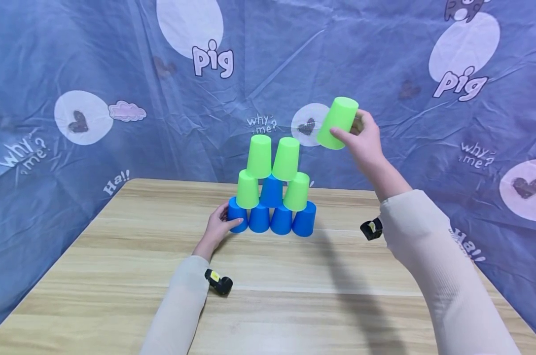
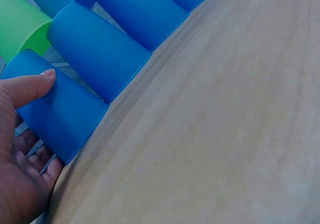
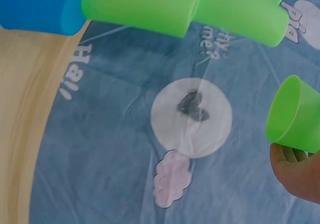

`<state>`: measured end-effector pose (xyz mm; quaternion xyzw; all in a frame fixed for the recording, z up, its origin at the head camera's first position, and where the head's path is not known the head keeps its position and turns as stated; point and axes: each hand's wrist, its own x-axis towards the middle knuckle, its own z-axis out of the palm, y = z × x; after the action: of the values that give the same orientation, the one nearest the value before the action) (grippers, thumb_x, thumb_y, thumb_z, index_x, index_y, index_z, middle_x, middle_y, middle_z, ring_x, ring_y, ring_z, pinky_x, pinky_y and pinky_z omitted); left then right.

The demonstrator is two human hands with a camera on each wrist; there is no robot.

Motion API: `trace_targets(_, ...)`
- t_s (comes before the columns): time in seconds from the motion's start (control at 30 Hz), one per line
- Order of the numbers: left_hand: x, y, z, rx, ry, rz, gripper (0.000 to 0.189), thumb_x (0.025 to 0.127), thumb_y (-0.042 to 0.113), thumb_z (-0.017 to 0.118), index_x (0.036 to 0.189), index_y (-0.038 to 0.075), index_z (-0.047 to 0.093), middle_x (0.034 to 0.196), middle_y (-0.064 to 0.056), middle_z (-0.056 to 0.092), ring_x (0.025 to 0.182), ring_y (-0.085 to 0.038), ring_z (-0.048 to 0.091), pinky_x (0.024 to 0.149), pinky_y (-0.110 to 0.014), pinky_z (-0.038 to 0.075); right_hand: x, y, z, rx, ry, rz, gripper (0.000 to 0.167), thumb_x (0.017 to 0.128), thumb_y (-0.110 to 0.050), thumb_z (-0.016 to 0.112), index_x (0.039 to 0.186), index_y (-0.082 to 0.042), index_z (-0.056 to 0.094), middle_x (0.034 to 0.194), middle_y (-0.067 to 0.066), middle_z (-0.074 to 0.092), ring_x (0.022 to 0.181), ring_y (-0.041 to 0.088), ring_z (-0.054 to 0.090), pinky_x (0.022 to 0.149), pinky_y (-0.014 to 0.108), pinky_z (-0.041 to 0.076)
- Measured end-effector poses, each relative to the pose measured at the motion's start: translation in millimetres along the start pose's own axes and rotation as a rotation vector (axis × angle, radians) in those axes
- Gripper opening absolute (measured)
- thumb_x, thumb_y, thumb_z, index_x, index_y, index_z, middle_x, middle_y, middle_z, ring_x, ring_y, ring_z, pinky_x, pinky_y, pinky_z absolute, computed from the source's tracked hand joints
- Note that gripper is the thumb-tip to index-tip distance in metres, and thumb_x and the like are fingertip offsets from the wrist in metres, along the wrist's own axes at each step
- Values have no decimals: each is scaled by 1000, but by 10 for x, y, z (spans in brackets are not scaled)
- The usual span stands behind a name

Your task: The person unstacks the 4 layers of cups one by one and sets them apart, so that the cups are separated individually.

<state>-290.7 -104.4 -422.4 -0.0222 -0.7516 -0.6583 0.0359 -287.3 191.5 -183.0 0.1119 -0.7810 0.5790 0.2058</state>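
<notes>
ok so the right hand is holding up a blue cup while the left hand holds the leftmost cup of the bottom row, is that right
Not quite: the raised cup in the right hand is green, not blue, as the head view shows. The left hand does hold the leftmost cup of the bottom row.

a pale left sleeve (image 1: 179,305) and matching right sleeve (image 1: 436,276), both long; at the wrists, a black left camera (image 1: 219,283) and black right camera (image 1: 372,229), yellow-marked.
</notes>
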Motion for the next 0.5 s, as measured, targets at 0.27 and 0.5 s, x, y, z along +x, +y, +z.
trace_targets(0.27, 3, -14, -7, 0, -5, 5, 62, 76, 13, 67, 130, 8, 36, 130, -13, 36, 119, -27, 31, 97, -40, 26, -75, 349, -164, -31, 55, 51, 57, 78, -13, 63, 126, -1, 35, 118, 17, 46, 103, 20, 47, 88, 28, 38)
trace_targets(0.5, 15, -49, -14, 7, -10, 12, 61, 76, 15, 66, 130, 10, 36, 130, -12, 36, 119, -26, 31, 97, -39, 25, -186, 624, -254, -12, 101, 98, 56, 78, -8, 62, 125, 3, 34, 111, 15, 47, 97, 19, 47, 85, 28, 40)
